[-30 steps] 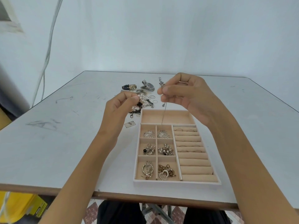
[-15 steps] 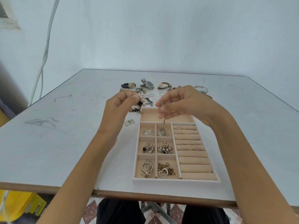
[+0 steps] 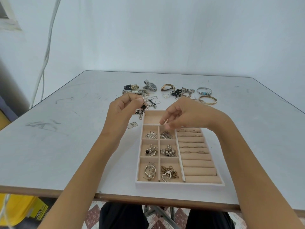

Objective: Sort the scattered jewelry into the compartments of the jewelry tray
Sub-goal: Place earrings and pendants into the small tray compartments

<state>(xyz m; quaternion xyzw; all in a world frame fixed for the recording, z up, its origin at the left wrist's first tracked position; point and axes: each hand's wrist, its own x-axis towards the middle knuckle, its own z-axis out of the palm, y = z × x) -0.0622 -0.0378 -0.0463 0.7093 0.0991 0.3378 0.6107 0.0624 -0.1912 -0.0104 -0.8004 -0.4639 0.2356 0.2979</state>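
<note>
1. Right hand: thumb and fingertips pinch a small silver star-shaped charm, held just above the beige velvet-lined jewelry tray. Whether a chain trails from it cannot be told.
2. Left hand: fingers curled, pinching a strand of white pearls and black clover links. It is raised off the pale grey bench, to the left of the right hand.
3. Directly beneath the right fingertips lies the square compartment of silver feather-shaped pieces. The long empty compartment sits between the two hands.
4. Step in hand, as judged: depositing the charm.
   - Choose the compartment by likeness first.
   - Lower the fingertips close to the lining before parting them, so the piece settles rather than bouncing over a divider.
5. Hold the left hand steady and clear of the tray, lest the dangling strand snag sorted pieces.
6. Unsorted watches, bangles and chains lie beyond both hands.
</note>
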